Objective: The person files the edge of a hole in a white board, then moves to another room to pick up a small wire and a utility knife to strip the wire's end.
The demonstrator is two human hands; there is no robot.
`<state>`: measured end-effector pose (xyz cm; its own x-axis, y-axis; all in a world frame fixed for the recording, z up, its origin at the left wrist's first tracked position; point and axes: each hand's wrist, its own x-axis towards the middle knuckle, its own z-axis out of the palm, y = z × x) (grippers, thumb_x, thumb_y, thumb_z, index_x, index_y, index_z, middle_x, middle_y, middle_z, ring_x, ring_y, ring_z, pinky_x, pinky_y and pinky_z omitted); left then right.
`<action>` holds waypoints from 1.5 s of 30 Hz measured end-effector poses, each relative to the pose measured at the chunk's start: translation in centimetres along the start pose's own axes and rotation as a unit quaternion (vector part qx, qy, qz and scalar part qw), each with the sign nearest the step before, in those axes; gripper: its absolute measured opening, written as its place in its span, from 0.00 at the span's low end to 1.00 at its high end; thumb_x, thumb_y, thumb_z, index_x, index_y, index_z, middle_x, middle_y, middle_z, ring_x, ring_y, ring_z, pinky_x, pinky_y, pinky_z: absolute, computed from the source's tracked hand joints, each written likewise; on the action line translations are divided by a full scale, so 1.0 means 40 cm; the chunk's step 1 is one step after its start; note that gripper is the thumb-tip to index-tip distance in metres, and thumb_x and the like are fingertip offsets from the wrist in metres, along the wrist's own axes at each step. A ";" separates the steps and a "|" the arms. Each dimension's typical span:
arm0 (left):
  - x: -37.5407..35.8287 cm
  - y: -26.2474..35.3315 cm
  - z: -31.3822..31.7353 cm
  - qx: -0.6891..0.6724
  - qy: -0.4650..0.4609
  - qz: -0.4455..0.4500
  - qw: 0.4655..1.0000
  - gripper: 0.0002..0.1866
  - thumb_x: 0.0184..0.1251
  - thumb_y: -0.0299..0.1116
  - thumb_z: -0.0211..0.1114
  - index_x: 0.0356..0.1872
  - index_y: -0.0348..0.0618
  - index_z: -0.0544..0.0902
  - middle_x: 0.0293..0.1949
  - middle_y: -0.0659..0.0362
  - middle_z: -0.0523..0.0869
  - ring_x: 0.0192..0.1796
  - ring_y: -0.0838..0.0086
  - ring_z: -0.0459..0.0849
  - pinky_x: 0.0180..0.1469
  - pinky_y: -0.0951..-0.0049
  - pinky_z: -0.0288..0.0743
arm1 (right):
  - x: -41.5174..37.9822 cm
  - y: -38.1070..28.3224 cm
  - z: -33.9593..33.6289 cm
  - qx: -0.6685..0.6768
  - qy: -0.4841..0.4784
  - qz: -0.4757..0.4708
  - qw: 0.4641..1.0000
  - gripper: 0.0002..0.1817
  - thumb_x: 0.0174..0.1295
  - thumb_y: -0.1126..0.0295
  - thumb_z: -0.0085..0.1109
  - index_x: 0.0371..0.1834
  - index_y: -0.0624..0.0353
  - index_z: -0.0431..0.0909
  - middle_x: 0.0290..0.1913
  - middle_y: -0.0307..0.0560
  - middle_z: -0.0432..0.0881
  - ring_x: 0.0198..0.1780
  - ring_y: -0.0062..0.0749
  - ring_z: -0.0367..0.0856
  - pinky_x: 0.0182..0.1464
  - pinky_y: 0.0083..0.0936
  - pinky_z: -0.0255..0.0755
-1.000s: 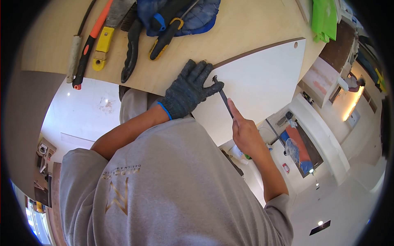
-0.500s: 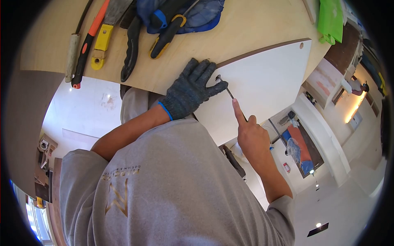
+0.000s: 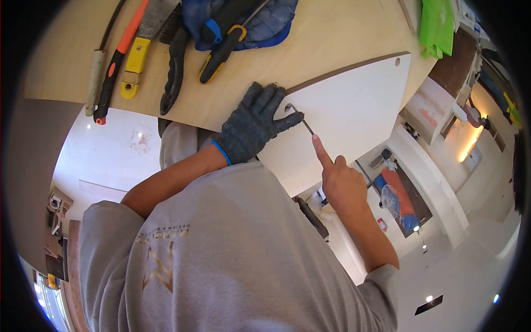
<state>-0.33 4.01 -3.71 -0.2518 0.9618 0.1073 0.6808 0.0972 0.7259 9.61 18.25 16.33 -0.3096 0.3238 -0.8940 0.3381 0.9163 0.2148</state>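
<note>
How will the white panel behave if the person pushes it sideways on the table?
The white panel looks flat, stiff and smooth, so it would probably slide, not bend. The gloved left hand presses its corner, which likely stops it. Part overhangs the table, so it might tip if released.

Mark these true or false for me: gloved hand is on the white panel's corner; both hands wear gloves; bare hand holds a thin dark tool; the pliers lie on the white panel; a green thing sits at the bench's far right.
1. The gloved left hand rests on the corner of the white panel. True.
2. Both hands wear gloves. False: the right hand is bare.
3. The right hand holds a thin dark tool. True.
4. The pliers lie on the white panel. False: they lie on the wooden bench, beyond the panel.
5. A green thing sits at the bench's far right. True.
</note>
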 end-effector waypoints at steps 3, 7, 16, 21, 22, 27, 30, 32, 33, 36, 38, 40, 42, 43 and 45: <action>0.003 0.001 0.003 0.012 -0.009 -0.002 1.000 0.37 0.56 0.39 0.72 0.71 0.69 0.75 0.70 0.42 0.70 0.73 0.50 0.68 0.76 0.43 0.58 | -0.004 0.027 0.004 0.004 0.012 -0.017 1.000 0.42 0.66 0.75 0.53 0.83 0.33 0.53 0.28 0.54 0.77 0.22 0.48 0.81 0.30 0.46 0.79; -0.005 -0.005 0.011 0.030 0.007 0.004 1.000 0.37 0.56 0.39 0.72 0.71 0.68 0.75 0.69 0.42 0.72 0.73 0.50 0.68 0.76 0.43 0.58 | 0.001 0.034 0.001 0.018 -0.004 -0.027 0.999 0.42 0.66 0.75 0.53 0.83 0.33 0.52 0.28 0.54 0.78 0.22 0.47 0.80 0.29 0.45 0.79; -0.005 0.000 0.013 0.003 0.009 -0.011 1.000 0.37 0.54 0.38 0.73 0.70 0.63 0.76 0.71 0.42 0.71 0.74 0.51 0.68 0.76 0.42 0.58 | 0.014 0.027 0.011 -0.028 0.017 -0.037 0.999 0.42 0.65 0.76 0.54 0.83 0.37 0.53 0.27 0.54 0.78 0.21 0.48 0.80 0.30 0.45 0.78; 0.009 0.011 -0.024 -0.006 -0.040 -0.026 0.999 0.38 0.53 0.37 0.74 0.71 0.59 0.76 0.70 0.41 0.71 0.74 0.50 0.68 0.75 0.43 0.58 | 0.052 0.051 0.033 0.191 -0.012 -0.090 0.977 0.43 0.64 0.76 0.54 0.84 0.42 0.51 0.27 0.58 0.79 0.23 0.52 0.81 0.31 0.46 0.78; 0.008 0.009 -0.024 -0.010 -0.040 -0.022 0.999 0.38 0.52 0.37 0.74 0.71 0.59 0.76 0.70 0.40 0.71 0.74 0.50 0.68 0.75 0.43 0.59 | 0.059 0.062 0.020 0.243 -0.014 -0.108 0.964 0.44 0.65 0.75 0.54 0.84 0.44 0.49 0.28 0.60 0.80 0.23 0.53 0.81 0.31 0.47 0.77; -0.004 0.001 -0.002 0.001 0.003 -0.011 1.000 0.37 0.54 0.37 0.73 0.70 0.59 0.77 0.69 0.40 0.72 0.73 0.49 0.68 0.75 0.42 0.59 | 0.017 0.019 0.007 0.070 0.007 -0.047 0.996 0.43 0.65 0.76 0.54 0.84 0.39 0.51 0.28 0.57 0.79 0.24 0.52 0.81 0.31 0.46 0.77; 0.001 0.002 0.004 0.014 -0.002 0.002 1.000 0.36 0.55 0.38 0.72 0.70 0.62 0.77 0.70 0.41 0.71 0.74 0.49 0.68 0.75 0.42 0.58 | 0.008 0.014 0.012 0.060 -0.001 -0.023 0.998 0.42 0.66 0.76 0.53 0.84 0.35 0.52 0.28 0.55 0.78 0.22 0.50 0.81 0.30 0.46 0.77; -0.001 -0.002 0.006 0.009 -0.005 -0.004 1.000 0.35 0.56 0.38 0.71 0.70 0.64 0.76 0.71 0.41 0.71 0.74 0.49 0.68 0.76 0.43 0.58 | 0.013 0.019 0.015 0.050 0.010 -0.027 0.998 0.43 0.66 0.75 0.53 0.84 0.33 0.52 0.29 0.54 0.77 0.22 0.49 0.80 0.29 0.45 0.77; -0.006 -0.002 0.008 0.015 -0.004 -0.002 1.000 0.36 0.56 0.39 0.71 0.70 0.64 0.76 0.71 0.41 0.71 0.74 0.49 0.68 0.76 0.43 0.58 | 0.008 0.016 0.018 0.038 0.017 -0.028 0.999 0.43 0.66 0.75 0.54 0.84 0.33 0.52 0.29 0.54 0.77 0.21 0.48 0.80 0.28 0.44 0.76; -0.008 -0.004 0.015 0.029 -0.002 -0.001 1.000 0.36 0.56 0.40 0.72 0.71 0.65 0.76 0.71 0.42 0.71 0.74 0.50 0.67 0.76 0.43 0.58 | 0.008 0.012 0.019 -0.019 0.028 -0.028 0.999 0.43 0.66 0.75 0.54 0.84 0.32 0.52 0.28 0.52 0.76 0.20 0.45 0.80 0.25 0.42 0.76; -0.004 -0.001 0.008 0.026 -0.003 -0.004 1.000 0.36 0.55 0.40 0.72 0.71 0.65 0.76 0.71 0.42 0.71 0.74 0.50 0.67 0.76 0.43 0.58 | 0.005 0.012 0.018 -0.047 0.027 -0.026 0.998 0.44 0.65 0.75 0.55 0.84 0.31 0.52 0.28 0.51 0.75 0.20 0.43 0.80 0.23 0.41 0.75; -0.001 0.001 0.005 0.019 -0.012 -0.010 1.000 0.36 0.55 0.40 0.72 0.70 0.66 0.76 0.70 0.43 0.71 0.74 0.51 0.68 0.76 0.43 0.58 | 0.010 0.021 0.019 -0.059 0.026 -0.031 0.997 0.44 0.65 0.76 0.55 0.84 0.31 0.52 0.28 0.50 0.75 0.19 0.42 0.79 0.22 0.40 0.75; -0.001 0.001 0.007 0.013 -0.012 -0.012 1.000 0.36 0.55 0.40 0.72 0.70 0.66 0.76 0.71 0.43 0.71 0.74 0.51 0.68 0.76 0.43 0.58 | 0.015 0.033 0.021 -0.046 0.009 -0.043 0.998 0.48 0.62 0.77 0.55 0.85 0.34 0.47 0.30 0.51 0.75 0.21 0.43 0.81 0.22 0.40 0.76; -0.002 -0.001 0.011 0.011 -0.008 -0.010 1.000 0.36 0.55 0.39 0.73 0.70 0.66 0.76 0.71 0.43 0.71 0.74 0.51 0.68 0.75 0.43 0.58 | 0.017 0.037 0.021 -0.040 0.002 -0.048 0.998 0.50 0.60 0.78 0.55 0.85 0.36 0.44 0.30 0.52 0.74 0.22 0.44 0.82 0.21 0.40 0.77; -0.003 -0.002 0.014 0.011 -0.002 -0.010 1.000 0.36 0.55 0.39 0.73 0.70 0.65 0.76 0.71 0.43 0.71 0.74 0.51 0.68 0.75 0.43 0.58 | 0.016 0.027 0.023 -0.048 -0.003 -0.041 0.998 0.49 0.61 0.78 0.55 0.85 0.37 0.45 0.28 0.52 0.75 0.23 0.46 0.82 0.24 0.42 0.77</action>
<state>0.04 4.03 -4.15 -0.2623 0.9608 0.0900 0.6909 0.1219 0.7126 10.59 19.23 15.60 -0.3280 0.2455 -0.9122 0.2246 0.9582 0.1771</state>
